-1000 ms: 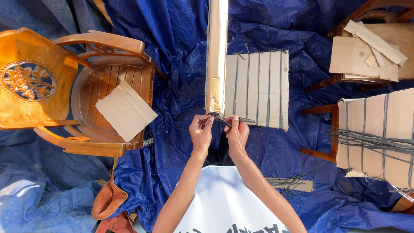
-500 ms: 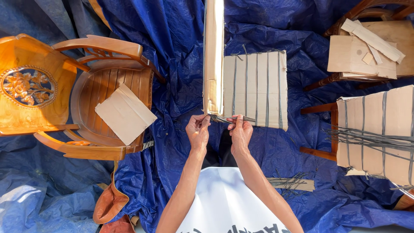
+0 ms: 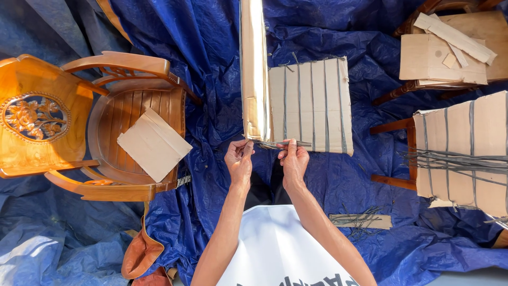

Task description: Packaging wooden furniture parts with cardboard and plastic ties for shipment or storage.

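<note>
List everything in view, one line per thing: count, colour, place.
Cardboard-wrapped chair bound with grey straps: one, tan, centre.
Grey strap: one, at that chair's near edge, between both hands.
Bare carved wooden armchair: one, orange-brown, left.
Loose cardboard sheet: one, tan, on that armchair's seat.
Second strapped cardboard-wrapped chair: one, right.
Chair piled with cardboard pieces: one, top right.
Blue tarpaulin: covers the floor.
Left hand: pinching the strap.
Right hand: pinching the strap.

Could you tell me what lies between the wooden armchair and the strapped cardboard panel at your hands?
In the head view, only crumpled blue tarp lies between them.
</note>
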